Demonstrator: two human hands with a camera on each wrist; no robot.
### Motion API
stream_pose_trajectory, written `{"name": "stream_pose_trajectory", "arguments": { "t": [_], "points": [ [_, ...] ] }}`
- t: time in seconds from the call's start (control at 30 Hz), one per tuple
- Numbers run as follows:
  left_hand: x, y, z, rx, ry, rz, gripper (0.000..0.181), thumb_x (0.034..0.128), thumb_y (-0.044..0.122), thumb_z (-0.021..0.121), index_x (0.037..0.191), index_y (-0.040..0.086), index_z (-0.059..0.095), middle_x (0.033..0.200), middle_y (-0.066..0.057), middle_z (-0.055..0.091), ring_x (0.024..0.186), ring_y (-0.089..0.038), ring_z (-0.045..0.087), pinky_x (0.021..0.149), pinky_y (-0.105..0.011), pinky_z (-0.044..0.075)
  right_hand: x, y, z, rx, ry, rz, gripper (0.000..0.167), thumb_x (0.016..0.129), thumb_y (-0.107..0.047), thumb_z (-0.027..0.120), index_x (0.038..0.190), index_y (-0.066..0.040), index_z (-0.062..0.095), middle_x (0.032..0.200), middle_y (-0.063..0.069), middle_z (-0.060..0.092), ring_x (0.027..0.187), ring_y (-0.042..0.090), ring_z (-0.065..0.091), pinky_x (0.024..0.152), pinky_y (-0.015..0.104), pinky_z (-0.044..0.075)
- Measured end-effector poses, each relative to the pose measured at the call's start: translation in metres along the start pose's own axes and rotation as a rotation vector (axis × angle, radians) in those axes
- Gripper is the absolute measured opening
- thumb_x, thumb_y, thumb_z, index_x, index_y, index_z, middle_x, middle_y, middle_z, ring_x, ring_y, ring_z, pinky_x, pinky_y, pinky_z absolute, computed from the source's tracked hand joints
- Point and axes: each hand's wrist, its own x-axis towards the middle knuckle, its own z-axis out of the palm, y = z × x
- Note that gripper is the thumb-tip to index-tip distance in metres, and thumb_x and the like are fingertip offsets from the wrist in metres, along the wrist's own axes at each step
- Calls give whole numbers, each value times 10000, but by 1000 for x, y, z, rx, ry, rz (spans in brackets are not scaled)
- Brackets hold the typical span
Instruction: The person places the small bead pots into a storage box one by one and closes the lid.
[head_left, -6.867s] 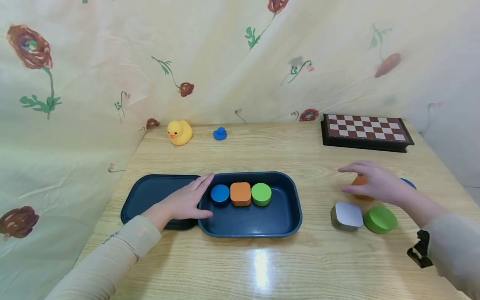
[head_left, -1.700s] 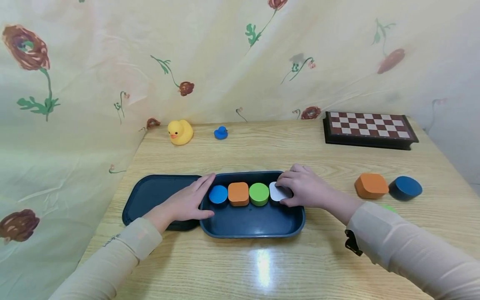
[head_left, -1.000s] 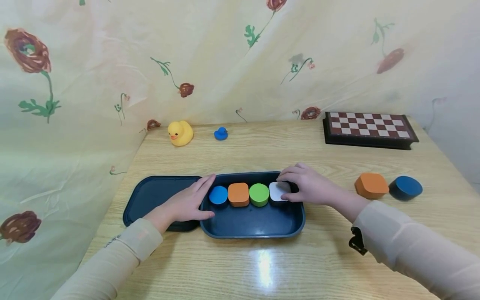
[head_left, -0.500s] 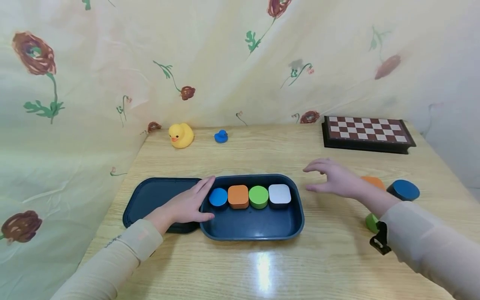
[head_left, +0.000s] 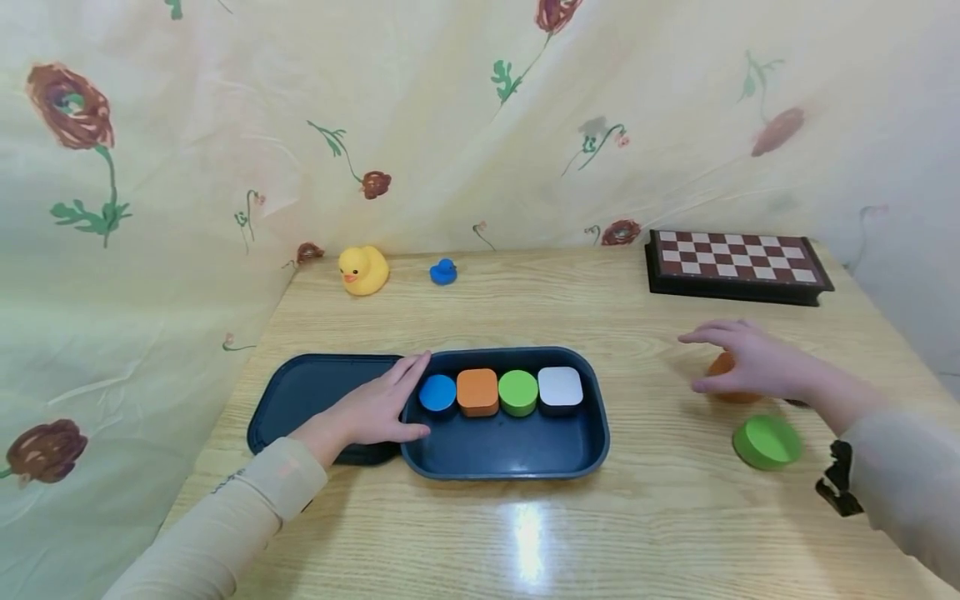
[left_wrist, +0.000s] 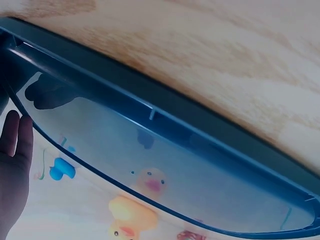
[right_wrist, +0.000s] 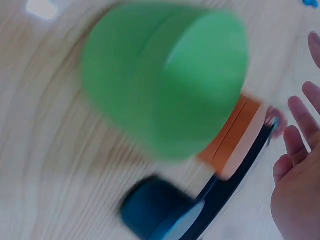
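My left hand (head_left: pixel 375 412) rests at the left end of a dark blue box (head_left: pixel 495 462), fingers straight across its rim. Inside, along the back, stand a blue round container (head_left: pixel 438 392), an orange square one (head_left: pixel 477 392), a green round one (head_left: pixel 518 392) and a white-topped square one (head_left: pixel 560 388). To the right, my right hand (head_left: pixel 765 367) hovers around an orange container (head_left: pixel 724 365) with thumb and fingers apart; its palm partly hides that container. A larger green container (head_left: pixel 767 442) is nearer me. In the right wrist view a dark blue container (right_wrist: pixel 157 207) shows beside the orange one.
A dark flat lid or tray (head_left: pixel 318 396) lies against the box's left end, partly under my left forearm. A yellow duck (head_left: pixel 363 271) and a small blue duck (head_left: pixel 443 272) stand at the back. A chessboard case (head_left: pixel 735 267) is at the back right.
The white-topped container has gone from the right of the table into the box. My right hand let go of it and moved right to the orange container; my left hand stays put.
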Motion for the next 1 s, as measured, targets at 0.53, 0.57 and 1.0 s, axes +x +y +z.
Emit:
{"name": "stream_pose_trajectory", "arguments": {
  "t": [0.53, 0.57, 1.0],
  "points": [
    [10, 0, -2, -12, -19, 8, 1007, 846, 550, 593, 1514, 191, -69, 1559, -89, 44, 1346, -302, 298, 1026, -465, 341, -28, 40, 5, -169, 91, 10, 673, 681, -423, 814, 1210, -60, 613, 1157, 195, 573, 917, 330, 453, 697, 378, 362],
    [10, 0, -2, -12, -17, 5, 1007, 844, 552, 594, 1515, 190, -65, 1559, -91, 45, 1347, -302, 297, 1025, -466, 342, -27, 41, 6, -171, 92, 7, 662, 682, -413, 815, 1206, -60, 617, 1150, 192, 581, 910, 322, 457, 695, 370, 358],
    [9, 2, -5, -4, -38, -4, 1005, 846, 556, 588, 1513, 200, -75, 1560, -97, 36, 1363, -309, 263, 1028, -475, 335, -24, 40, 4, -199, 76, -23, 617, 666, -298, 832, 1198, -64, 625, 1131, 167, 602, 873, 281, 448, 678, 350, 354]
  ]
}}
